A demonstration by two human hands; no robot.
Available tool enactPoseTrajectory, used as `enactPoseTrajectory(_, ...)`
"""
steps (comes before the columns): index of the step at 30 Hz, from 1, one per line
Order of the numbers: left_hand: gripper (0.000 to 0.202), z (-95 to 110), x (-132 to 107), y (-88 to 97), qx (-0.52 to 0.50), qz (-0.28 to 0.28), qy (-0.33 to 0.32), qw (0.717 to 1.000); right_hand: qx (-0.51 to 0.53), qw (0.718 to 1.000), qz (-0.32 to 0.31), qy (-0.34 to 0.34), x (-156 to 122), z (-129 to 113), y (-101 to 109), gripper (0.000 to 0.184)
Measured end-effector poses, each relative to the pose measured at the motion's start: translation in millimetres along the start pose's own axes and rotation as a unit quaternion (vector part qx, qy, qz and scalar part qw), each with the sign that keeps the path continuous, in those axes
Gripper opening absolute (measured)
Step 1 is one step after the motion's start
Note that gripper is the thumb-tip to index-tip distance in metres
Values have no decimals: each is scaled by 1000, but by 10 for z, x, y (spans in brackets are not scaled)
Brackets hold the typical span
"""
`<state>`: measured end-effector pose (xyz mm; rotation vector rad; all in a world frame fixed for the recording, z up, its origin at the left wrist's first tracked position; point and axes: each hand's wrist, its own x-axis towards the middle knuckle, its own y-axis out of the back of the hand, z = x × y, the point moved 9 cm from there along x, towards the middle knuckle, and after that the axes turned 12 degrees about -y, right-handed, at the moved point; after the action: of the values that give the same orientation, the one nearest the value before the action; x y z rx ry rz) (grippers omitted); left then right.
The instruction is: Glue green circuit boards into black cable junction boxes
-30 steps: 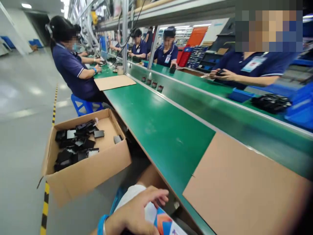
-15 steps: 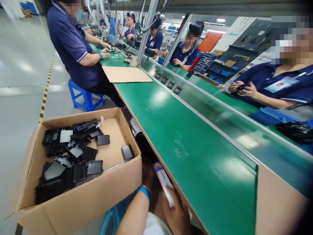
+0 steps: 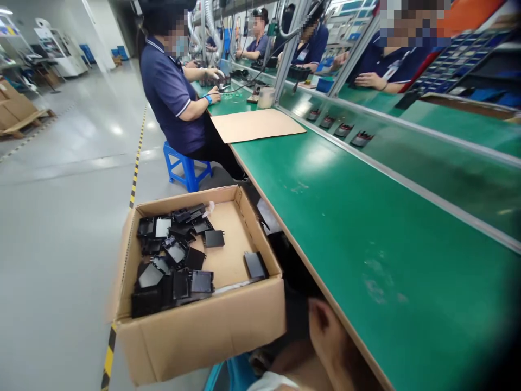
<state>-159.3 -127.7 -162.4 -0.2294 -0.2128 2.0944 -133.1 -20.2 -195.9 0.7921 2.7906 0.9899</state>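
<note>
The person's right hand [image 3: 323, 331] is hovering low beside the edge of the green table [image 3: 350, 228], its fingers seeming curled, though I cannot tell whether they are grasping anything. Just to its left, a cardboard box [image 3: 203, 336] is standing open, holding a jumble of black parts [image 3: 195, 258], while a co-worker [image 3: 175, 108] is sitting on a blue stool [image 3: 183, 162] farther along

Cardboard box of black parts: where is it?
Head view, left of centre: the box stands beside the green bench, nearer than the co-worker's blue stool.
</note>
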Motion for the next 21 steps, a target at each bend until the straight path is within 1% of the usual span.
enactPoseTrajectory(1,22,109,-175,236,43,14,-2,999,22,999,4,26,26,-134,28,29)
enactPoseTrajectory(2,22,215,-330,506,87,31,-3,996,20,998,1,62,81,-330,0,26)
enactPoseTrajectory(3,25,323,-454,807,133,52,-5,990,5,995,-19,94,172,-565,-108,22)
enactPoseTrajectory(4,25,429,-547,1154,216,86,-3,973,-23,989,-64,133,290,-839,-306,21)
enactPoseTrajectory(5,26,604,-629,1570,426,148,8,892,-62,977,-116,166,436,-1114,-560,22)
enactPoseTrajectory(6,31,690,-661,1890,492,182,27,851,-135,956,-186,184,601,-1333,-889,25)
enactPoseTrajectory(7,35,734,-642,2143,524,198,40,827,-159,948,-202,188,824,-1539,-1113,26)
enactPoseTrajectory(8,37,744,-584,2334,551,198,51,809,-172,942,-210,195,1054,-1721,-1318,28)
enactPoseTrajectory(9,38,724,-502,2467,568,189,59,799,-190,936,-221,199,1267,-1848,-1518,34)
enactPoseTrajectory(10,40,684,-410,2541,581,172,63,793,-211,927,-235,201,1450,-1915,-1703,39)
enactPoseTrajectory(11,41,635,-325,2575,592,157,64,788,-233,918,-249,201,1591,-1927,-1863,39)
enactPoseTrajectory(12,42,583,-254,2581,600,145,63,785,-253,910,-260,200,1689,-1897,-1986,38)
enactPoseTrajectory(14,44,493,-171,2557,608,135,58,780,-288,898,-270,194,1768,-1756,-2131,36)
enactPoseTrajectory(17,41,400,-157,2532,599,133,51,788,-320,892,-264,179,1719,-1533,-2151,35)
enactPoseTrajectory(19,37,380,-188,2537,580,131,45,803,-328,894,-257,163,1687,-1440,-2104,35)
enactPoseTrajectory(21,32,410,-245,2545,553,139,34,821,-326,902,-246,139,1715,-1382,-2037,35)
